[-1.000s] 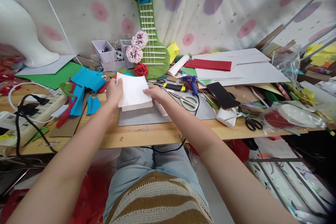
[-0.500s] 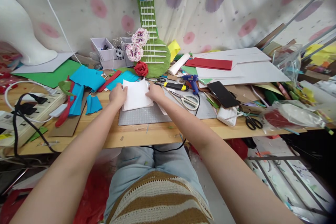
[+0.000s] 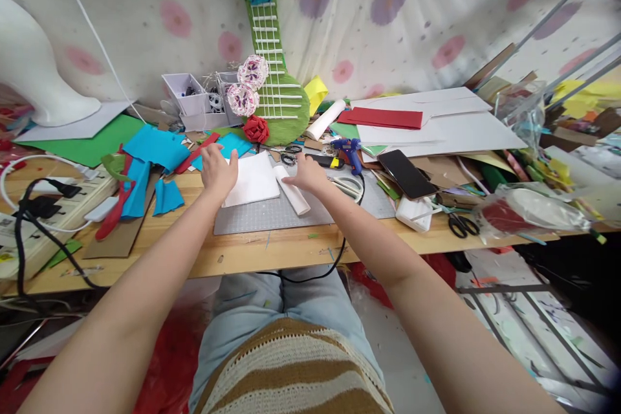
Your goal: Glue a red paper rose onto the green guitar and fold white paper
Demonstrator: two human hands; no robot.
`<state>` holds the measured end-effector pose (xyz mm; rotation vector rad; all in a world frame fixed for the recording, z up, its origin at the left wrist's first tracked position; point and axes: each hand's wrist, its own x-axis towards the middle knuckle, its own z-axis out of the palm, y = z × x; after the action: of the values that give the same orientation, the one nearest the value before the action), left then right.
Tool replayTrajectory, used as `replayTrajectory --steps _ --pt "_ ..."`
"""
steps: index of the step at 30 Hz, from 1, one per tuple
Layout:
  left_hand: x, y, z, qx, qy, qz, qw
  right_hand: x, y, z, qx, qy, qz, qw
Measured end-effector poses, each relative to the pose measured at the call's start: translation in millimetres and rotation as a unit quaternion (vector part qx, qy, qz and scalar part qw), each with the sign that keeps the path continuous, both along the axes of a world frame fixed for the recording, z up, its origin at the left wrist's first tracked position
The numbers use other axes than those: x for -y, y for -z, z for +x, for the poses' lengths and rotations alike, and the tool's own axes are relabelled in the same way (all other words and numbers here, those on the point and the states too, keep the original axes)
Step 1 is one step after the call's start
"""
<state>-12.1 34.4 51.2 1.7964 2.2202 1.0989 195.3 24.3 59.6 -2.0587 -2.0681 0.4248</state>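
Steadying the flat white paper stack likely needs light, even pressure; it lies between the left hand, fingers loosely spread, and the right hand, fingers parted beside the slender white paper roll, both contacts unclear. Beyond the left fingers, an open white plastic organiser holds coiled white cord and small dark pieces.

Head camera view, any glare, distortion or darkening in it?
In the head view, wide-angle stretching shows toward the edges; the head view also has highlights on the plastic bag beside the black scissors, a darkened upper right corner, and pale, low-detail white paper by the left hand.
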Motion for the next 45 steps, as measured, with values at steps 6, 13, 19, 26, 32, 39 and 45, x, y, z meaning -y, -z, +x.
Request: replayTrajectory --steps 6,13,19,26,32,39,45 --pt "-0.8 5.0 31.0 0.087 0.063 -0.022 0.994 1.7 12.7 8.4 -0.094 -0.032 -0.055 0.994" --pt "7.3 0.0 68.6 0.336 0.125 -0.12 0.926 -2.2 0.4 40.0 -0.546 0.03 -0.132 0.827" --pt "12.9 -13.4 94.5 0.439 0.159 -0.196 0.862 -1.0 1.6 44.2 -0.691 0.01 -0.175 0.701" --pt "7.6 -31.4 82.9 0.234 0.179 -0.113 0.949 6.4 18.2 33.5 -0.714 0.034 -0.214 0.666" --pt "4.1 -47.8 46.9 0.16 0.145 -0.094 0.972 2.2 23.3 38.0 -0.754 0.063 -0.172 0.631" --pt "3.4 -45.0 18.5 0.036 0.031 -0.061 0.997 0.1 23.4 31.9 -0.735 0.131 -0.199 0.635" --pt "13.8 -37.1 8.2 -0.052 -0.003 -0.047 0.998 -7.3 16.8 16.2 -0.65 0.109 -0.121 0.743"
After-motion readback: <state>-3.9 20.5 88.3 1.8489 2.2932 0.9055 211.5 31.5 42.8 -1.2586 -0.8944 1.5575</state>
